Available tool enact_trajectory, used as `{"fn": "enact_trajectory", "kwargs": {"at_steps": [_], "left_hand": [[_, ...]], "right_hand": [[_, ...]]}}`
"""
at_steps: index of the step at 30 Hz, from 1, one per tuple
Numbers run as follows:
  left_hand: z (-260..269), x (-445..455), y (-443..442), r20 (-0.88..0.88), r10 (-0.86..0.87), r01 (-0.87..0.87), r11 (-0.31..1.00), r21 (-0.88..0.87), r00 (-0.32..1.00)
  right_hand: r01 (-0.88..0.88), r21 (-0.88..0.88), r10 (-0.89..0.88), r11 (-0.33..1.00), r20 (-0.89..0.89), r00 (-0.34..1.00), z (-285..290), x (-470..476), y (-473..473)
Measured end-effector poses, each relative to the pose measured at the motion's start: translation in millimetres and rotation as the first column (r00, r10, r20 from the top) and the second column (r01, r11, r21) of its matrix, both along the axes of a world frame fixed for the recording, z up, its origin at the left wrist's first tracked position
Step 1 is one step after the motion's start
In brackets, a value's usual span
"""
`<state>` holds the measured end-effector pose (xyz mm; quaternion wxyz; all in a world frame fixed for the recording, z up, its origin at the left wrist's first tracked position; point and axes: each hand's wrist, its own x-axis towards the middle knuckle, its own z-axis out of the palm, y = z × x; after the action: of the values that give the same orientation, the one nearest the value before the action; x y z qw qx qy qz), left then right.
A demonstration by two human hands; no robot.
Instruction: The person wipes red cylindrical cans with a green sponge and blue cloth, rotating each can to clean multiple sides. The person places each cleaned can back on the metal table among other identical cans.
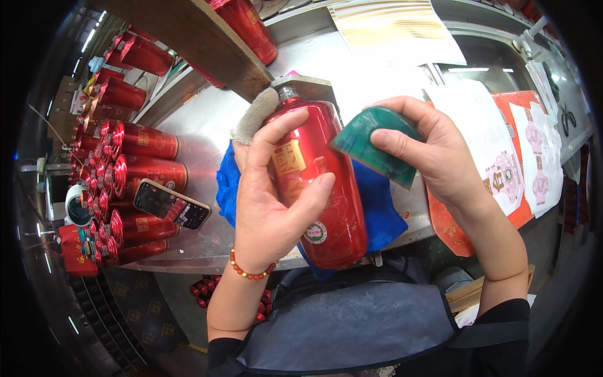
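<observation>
A glossy red bottle (337, 226) with gold characters and a round white-and-green emblem lies before me, its threaded neck pointing away. My left hand (278, 193) grips it from the left side, and a grey fabric finger cover (256, 115) sits on one finger. Beneath the bottle a blue cloth (379, 212) spreads out on both sides. In my right hand (424, 146) is a green translucent squeegee-like scraper (377, 141), pinched between thumb and fingers. Its straight lower edge is close to the bottle's right side; whether they touch I cannot tell.
Many red bottles (150, 176) crowd the left, with a phone (172, 203) leaning on them. A wooden beam (188, 37) and metal bracket (306, 84) stand by the bottle's neck. Printed sheets (476, 118) lie over red material (445, 221) at right. Pliers (566, 118) rest farther right.
</observation>
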<state>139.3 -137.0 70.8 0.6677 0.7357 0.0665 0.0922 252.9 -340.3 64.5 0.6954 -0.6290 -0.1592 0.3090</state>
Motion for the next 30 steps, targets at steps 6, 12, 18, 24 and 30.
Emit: {"fn": "enact_trajectory", "kwargs": {"at_steps": [6,12,18,24,30], "left_hand": [[-6,3,3,0.089,-0.003,0.009,0.997,-0.072,0.996],[-7,2,2,0.105,0.030,0.000,0.962,-0.272,0.994],[-9,-7,-3,0.187,0.163,-0.110,0.958,-0.264,0.969],[-36,-31,3,0.336,0.258,-0.178,0.952,-0.250,0.906],[-34,-53,-9,0.420,0.220,-0.340,0.911,0.235,0.880]], "right_hand": [[0.001,-0.021,0.001,1.000,0.091,0.996,6,-1,-1],[0.032,-0.141,0.041,0.990,0.485,0.874,14,-11,3],[0.012,-0.134,0.097,0.991,0.772,0.628,26,-17,5],[0.072,-0.129,0.069,0.989,0.834,0.547,28,-11,2],[0.146,-0.206,0.015,0.968,0.624,0.782,22,-25,-11]]}}
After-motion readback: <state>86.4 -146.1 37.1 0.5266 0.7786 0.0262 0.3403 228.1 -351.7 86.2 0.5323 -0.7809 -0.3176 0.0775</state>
